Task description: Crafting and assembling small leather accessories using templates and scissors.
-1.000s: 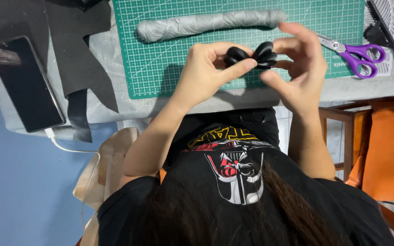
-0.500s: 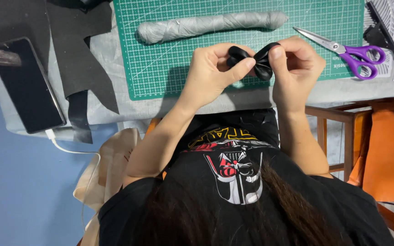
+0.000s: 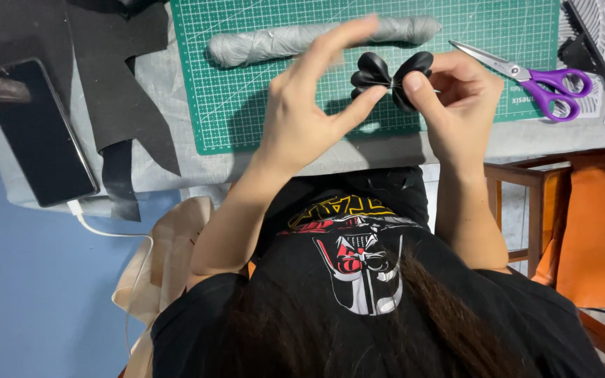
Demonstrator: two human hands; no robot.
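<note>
My right hand [image 3: 456, 105] pinched the black bow [image 3: 390, 75] at its middle, bow between my hands above the green cutting mat [image 3: 246, 119], my left hand [image 3: 309, 112] open beside it, thumb touching, grey roll [image 3: 281, 42] beyond, purple scissors [image 3: 533, 80] right of my hands.

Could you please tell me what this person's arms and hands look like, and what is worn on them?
Both arms are bare from the short black sleeves of a T-shirt down to the fingers. The left hand and the right hand wear no gloves, and no rings, watch or bracelets can be seen. The fingernails are short and look unpainted. The T-shirt has a printed graphic in yellow, red and white.
</note>
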